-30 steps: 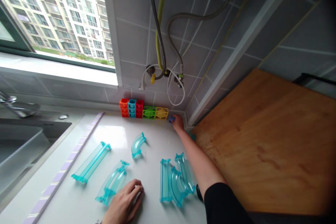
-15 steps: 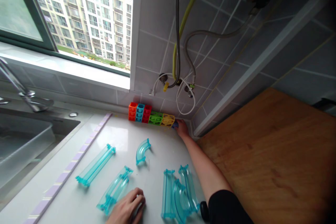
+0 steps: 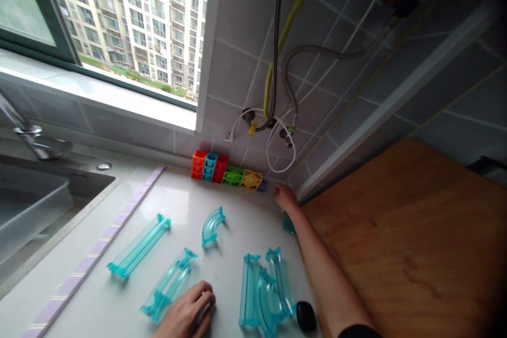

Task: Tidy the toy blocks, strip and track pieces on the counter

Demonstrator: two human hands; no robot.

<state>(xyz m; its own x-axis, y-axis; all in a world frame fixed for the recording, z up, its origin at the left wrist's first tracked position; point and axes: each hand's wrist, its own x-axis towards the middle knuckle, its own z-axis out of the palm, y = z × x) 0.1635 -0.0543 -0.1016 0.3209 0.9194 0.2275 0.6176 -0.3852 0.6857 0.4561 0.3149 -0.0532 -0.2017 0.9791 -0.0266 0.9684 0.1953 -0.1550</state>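
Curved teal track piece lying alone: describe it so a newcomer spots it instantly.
On the white countertop, look below the row of coloured blocks at the wall. The curved track piece lies by itself mid-counter; it is short and bent, unlike the long straight pieces left of it.

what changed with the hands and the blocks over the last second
The right hand has pulled back from the small blue piece at the end of the row of coloured blocks; it touched that piece before and now sits apart from it, holding nothing. The left hand stays resting by the near clear track piece. The blocks and the other track pieces have not moved.
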